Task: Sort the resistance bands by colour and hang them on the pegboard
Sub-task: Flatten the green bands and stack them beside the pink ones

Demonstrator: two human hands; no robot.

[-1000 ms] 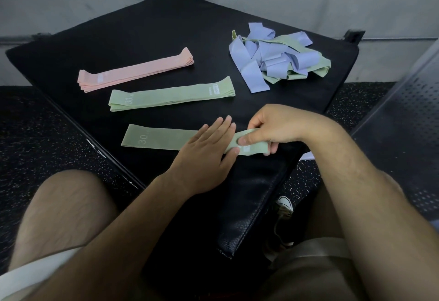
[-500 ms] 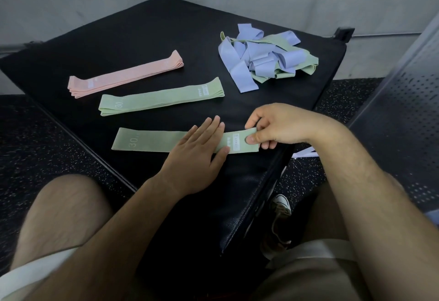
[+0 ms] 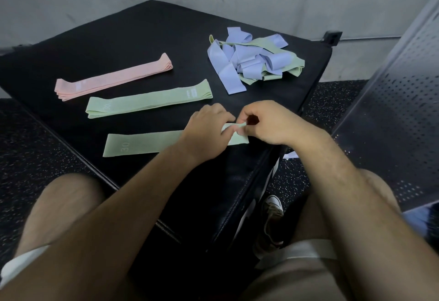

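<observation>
Both hands pinch the right end of the near green band (image 3: 142,145): left hand (image 3: 206,128) and right hand (image 3: 266,122) meet there. Beyond the hands lie a green stack (image 3: 147,101), a pink stack (image 3: 111,78) and a purple-green heap (image 3: 251,60).

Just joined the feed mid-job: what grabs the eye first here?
The left hand and right hand meet at centre, pinching the right end of the nearest green band on the black mat. Beyond them, far right, sits a tangled pile of lilac and green bands; left of it lie a neat pink stack and green stack.
</observation>
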